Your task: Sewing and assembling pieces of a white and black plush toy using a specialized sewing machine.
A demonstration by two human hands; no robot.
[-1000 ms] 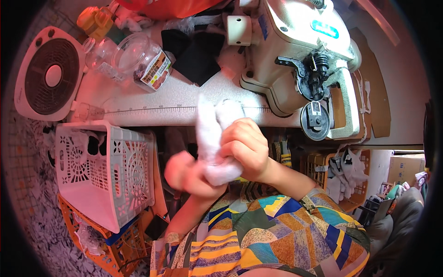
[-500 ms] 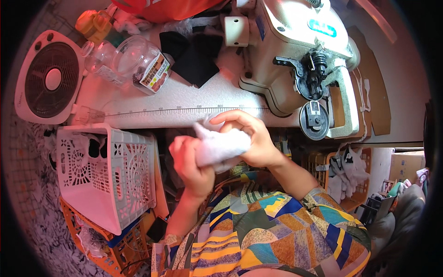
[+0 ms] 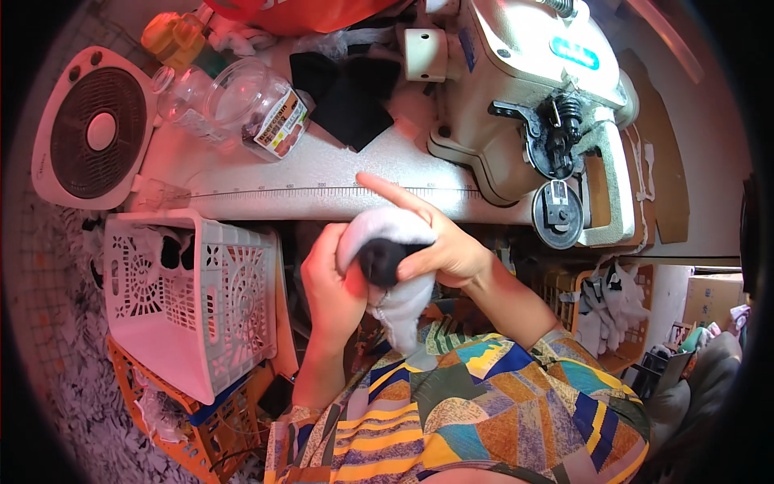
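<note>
Head-worn fisheye, left of pair; close above patterned shirt (image 3: 476, 395), facing down and forward onto worktable (image 3: 242, 171).

Pale worktable (image 3: 230, 173) with clear jar (image 3: 242, 97), black cloth (image 3: 352, 117), cream sewing machine (image 3: 516, 89)

Both hands (image 3: 329, 282) holding a white-and-black fabric piece (image 3: 407, 302), sewing machine (image 3: 504, 105) upper right, fan (image 3: 100, 131) at left, white crate (image 3: 161, 351) below it

jar (image 3: 248, 97): printed label (image 3: 280, 127) | machine (image 3: 508, 97): blurred blue badge (image 3: 574, 53) | tabletop (image 3: 234, 168): numbered ruler scale (image 3: 322, 192) | fan (image 3: 98, 133): small lettering (image 3: 42, 166)
</note>
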